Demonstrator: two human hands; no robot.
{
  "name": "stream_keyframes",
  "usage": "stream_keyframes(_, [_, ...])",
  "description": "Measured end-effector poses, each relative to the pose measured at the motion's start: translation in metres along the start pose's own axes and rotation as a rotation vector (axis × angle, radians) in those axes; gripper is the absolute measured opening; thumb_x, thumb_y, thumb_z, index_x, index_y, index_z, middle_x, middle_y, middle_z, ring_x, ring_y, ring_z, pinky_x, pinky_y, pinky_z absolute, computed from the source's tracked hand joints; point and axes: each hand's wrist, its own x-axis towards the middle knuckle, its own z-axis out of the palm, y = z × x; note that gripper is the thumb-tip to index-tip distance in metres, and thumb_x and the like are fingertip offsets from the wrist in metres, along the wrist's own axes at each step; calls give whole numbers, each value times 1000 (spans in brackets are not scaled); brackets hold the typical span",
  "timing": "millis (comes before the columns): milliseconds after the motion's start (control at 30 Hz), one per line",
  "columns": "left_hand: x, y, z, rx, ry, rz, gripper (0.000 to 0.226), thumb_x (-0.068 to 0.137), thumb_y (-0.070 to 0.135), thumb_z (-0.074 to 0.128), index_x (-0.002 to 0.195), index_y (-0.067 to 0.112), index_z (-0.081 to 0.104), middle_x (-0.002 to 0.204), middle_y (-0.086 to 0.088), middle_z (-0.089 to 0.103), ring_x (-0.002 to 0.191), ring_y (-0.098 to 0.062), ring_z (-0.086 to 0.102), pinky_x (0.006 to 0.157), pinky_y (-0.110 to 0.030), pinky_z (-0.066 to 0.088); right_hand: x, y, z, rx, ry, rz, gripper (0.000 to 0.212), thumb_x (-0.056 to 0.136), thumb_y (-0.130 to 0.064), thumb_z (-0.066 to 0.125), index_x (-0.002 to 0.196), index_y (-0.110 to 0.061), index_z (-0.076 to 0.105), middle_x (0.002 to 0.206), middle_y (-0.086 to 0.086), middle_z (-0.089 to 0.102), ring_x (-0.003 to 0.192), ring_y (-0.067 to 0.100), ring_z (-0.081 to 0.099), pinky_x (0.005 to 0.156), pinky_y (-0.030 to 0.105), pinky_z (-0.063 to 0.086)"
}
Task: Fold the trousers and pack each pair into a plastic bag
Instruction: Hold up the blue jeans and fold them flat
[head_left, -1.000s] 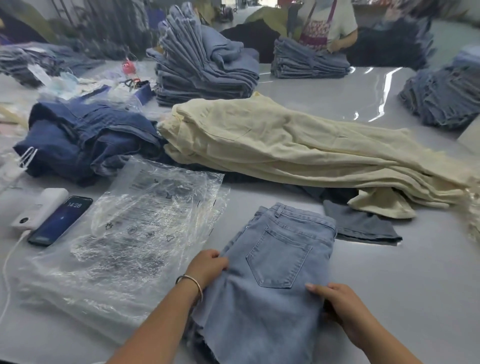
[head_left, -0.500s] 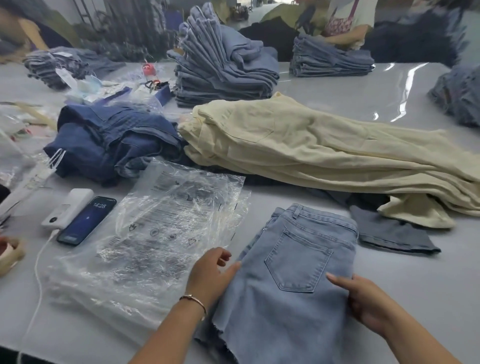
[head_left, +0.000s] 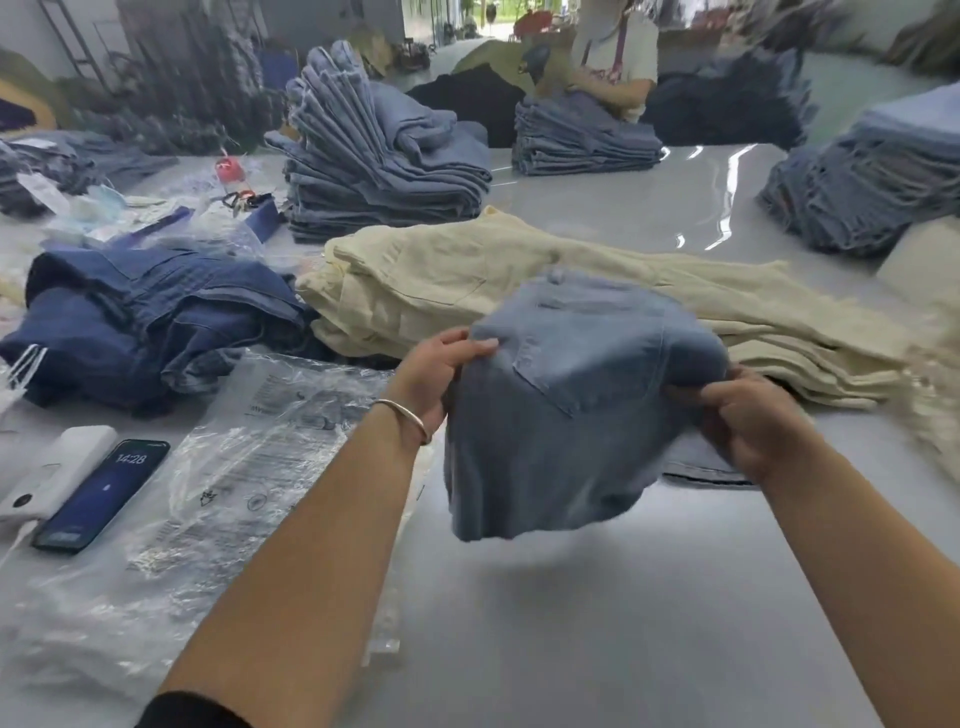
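A folded pair of light blue jeans (head_left: 566, 415) hangs in the air above the grey table (head_left: 597, 623), back pocket facing me. My left hand (head_left: 441, 374) grips its left edge, thumb on top. My right hand (head_left: 748, 421) grips its right edge with curled fingers. A stack of clear plastic bags (head_left: 249, 467) lies flat on the table to the left of my left arm.
A pile of cream trousers (head_left: 519, 291) lies just behind the lifted jeans, dark blue jeans (head_left: 145, 322) to its left. A phone (head_left: 104, 499) and a white power bank (head_left: 57, 473) sit at the left. Folded denim stacks (head_left: 374, 171) stand farther back, and a person works at the far side.
The light blue jeans lay flat on the table with my hands at their sides; now both hands grip them and have lifted them off the table.
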Motion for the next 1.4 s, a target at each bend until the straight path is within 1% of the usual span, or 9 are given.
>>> stream_keyframes(233, [-39, 7, -7, 261, -107, 203, 37, 72, 11, 72, 108, 10, 63, 97, -2, 73, 86, -14, 68, 67, -22, 53, -13, -9, -2, -65, -261, -118, 52, 60, -11, 77, 111, -11, 70, 116, 14, 69, 104, 29, 67, 87, 39, 55])
stream_keyframes(333, [-62, -39, -18, 365, -133, 95, 36, 64, 3, 77, 98, 14, 72, 93, 5, 74, 84, -9, 68, 69, -21, 53, -33, 31, -11, -175, -327, 30, 50, 60, -11, 79, 109, -22, 72, 115, 9, 70, 108, 26, 66, 88, 37, 55])
stream_keyframes(500, [-120, -131, -36, 554, -302, -310, 37, 65, 9, 72, 97, 27, 76, 81, 11, 72, 69, -3, 60, 58, -16, 45, -88, 109, -41, -459, -454, 503, 48, 56, -6, 75, 104, -9, 74, 111, 21, 69, 94, 21, 63, 84, 50, 51])
stream_keyframes(667, [-138, -145, -35, 415, -352, -421, 40, 76, -5, 70, 107, 19, 74, 111, -2, 71, 104, -10, 64, 88, -22, 48, -94, 95, -51, -528, -709, 641, 38, 56, 4, 64, 79, -23, 78, 80, -12, 73, 73, -2, 64, 65, 16, 49])
stream_keyframes(933, [-63, -91, -35, 328, 127, -264, 29, 70, 15, 80, 93, -1, 73, 102, -28, 68, 84, -36, 65, 66, -34, 52, -15, 63, -16, -256, -278, 421, 35, 75, -11, 73, 108, -2, 67, 104, 15, 72, 90, 25, 71, 72, 30, 58])
stream_keyframes(1033, [-27, -99, -32, 578, 402, -197, 28, 81, 29, 74, 93, 4, 67, 89, -14, 69, 78, -26, 60, 69, -31, 45, 16, 77, 4, -709, 30, 247, 35, 94, -26, 61, 119, -3, 57, 121, 18, 64, 103, 29, 63, 84, 35, 49])
stream_keyframes(1100, [-16, -114, -31, 973, 447, -269, 48, 84, 42, 66, 120, 12, 57, 117, -11, 61, 105, -28, 57, 87, -33, 44, 21, 90, 9, -1282, 98, 188, 52, 95, -42, 51, 134, -8, 43, 138, 16, 49, 123, 33, 47, 93, 40, 41])
stream_keyframes(1233, [-26, -158, -21, 1600, 285, -21, 63, 92, 50, 46, 148, 29, 25, 158, -1, 18, 146, -23, 14, 116, -44, 22, 10, 133, 20, -1678, -215, -36, 74, 93, -63, 34, 153, -30, 7, 162, 5, 3, 148, 26, 1, 117, 49, 10])
stream_keyframes(1400, [-47, -200, -22, 1714, -68, -87, 57, 99, 51, 21, 151, 39, 1, 160, 12, -10, 146, -11, -16, 117, -46, -8, -14, 185, 19, -1856, -383, -152, 73, 90, -71, 7, 149, -34, -16, 155, -1, -27, 139, 20, -34, 108, 46, -28])
